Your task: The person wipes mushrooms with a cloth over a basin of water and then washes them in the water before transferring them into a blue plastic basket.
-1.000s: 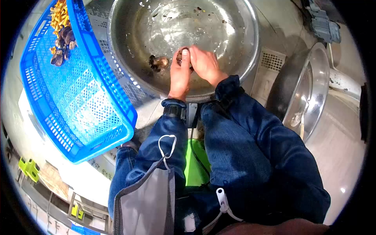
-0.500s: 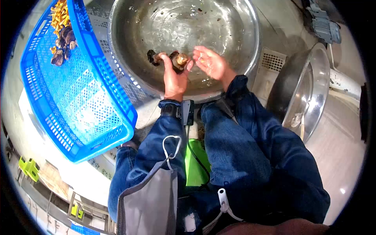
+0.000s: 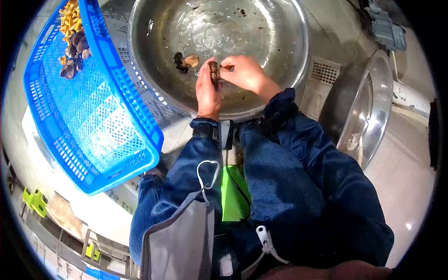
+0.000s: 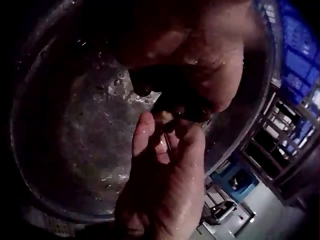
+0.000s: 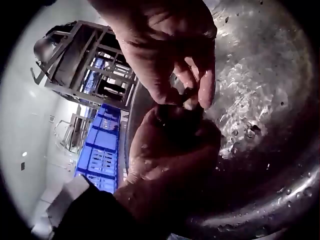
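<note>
Over the near left part of the metal basin (image 3: pixel 303 28), my left hand (image 3: pixel 208 93) holds a dark mushroom (image 3: pixel 214 73) between thumb and fingers, its edge turned toward the right hand. From the right side my right hand (image 3: pixel 247 74) pinches at the same mushroom with thumb and curled fingers. In both wrist views the fingertips of the two hands meet, and most of the mushroom is hidden in shadow there. Just left of the hands another mushroom (image 3: pixel 191 60) with a pale stem and dark cap lies in the shallow water.
A blue perforated basket (image 3: pixel 93 140) stands at the left, with yellow mushrooms (image 3: pixel 71 21) and dark mushroom pieces (image 3: pixel 77 49) at its far end. Small dark bits float in the basin. Another metal bowl (image 3: pixel 380 102) leans on its side at the right.
The hands were together round the mushroom, then the right hand drew away to the right, open and wet. Now it is back, pinching the mushroom, which the left hand has turned.
</note>
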{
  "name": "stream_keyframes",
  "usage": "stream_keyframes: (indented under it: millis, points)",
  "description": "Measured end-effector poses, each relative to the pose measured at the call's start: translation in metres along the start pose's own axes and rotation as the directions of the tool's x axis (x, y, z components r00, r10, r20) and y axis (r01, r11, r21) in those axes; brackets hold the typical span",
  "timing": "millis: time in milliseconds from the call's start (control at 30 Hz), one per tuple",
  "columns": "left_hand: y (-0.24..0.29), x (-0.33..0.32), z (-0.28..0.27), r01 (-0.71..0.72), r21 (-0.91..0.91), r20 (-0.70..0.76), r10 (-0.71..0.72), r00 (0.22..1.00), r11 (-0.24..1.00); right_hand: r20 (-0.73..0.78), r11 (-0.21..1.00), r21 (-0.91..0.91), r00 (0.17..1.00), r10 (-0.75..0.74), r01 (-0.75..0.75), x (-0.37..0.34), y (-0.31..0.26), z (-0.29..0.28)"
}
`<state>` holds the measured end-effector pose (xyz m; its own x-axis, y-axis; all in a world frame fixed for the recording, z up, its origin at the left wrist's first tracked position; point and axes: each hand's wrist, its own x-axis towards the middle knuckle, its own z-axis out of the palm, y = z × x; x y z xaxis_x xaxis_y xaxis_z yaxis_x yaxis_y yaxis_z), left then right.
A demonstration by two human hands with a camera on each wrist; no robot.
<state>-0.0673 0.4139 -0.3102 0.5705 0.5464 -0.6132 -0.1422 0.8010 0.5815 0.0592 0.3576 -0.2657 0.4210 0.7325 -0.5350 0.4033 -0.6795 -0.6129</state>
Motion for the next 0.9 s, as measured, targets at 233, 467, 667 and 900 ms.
stream_keyframes:
  millis: [233, 467, 667, 900]
  points:
    - [0.001, 0.002, 0.001, 0.063, -0.067, -0.038, -0.066, 0.997, 0.996, 0.015, 0.999, 0.027, 0.999, -0.038, 0.037, 0.0, 0.002, -0.003]
    - [0.0, 0.003, -0.006, 0.136, -0.155, -0.06, -0.146, 0.987, 0.979, 0.046, 0.99, 0.107, 0.995, -0.092, 0.087, -0.002, 0.007, -0.003]
    - [-0.004, 0.004, -0.01, 0.17, -0.099, -0.026, -0.174, 0.984, 0.98, 0.019, 0.996, 0.05, 0.997, -0.078, 0.077, -0.007, 0.004, -0.006]
    - [0.0, 0.003, -0.009, 0.211, -0.07, -0.081, -0.217, 0.973, 0.975, 0.012, 0.992, 0.044, 0.993, -0.121, 0.121, -0.008, 0.008, -0.002]
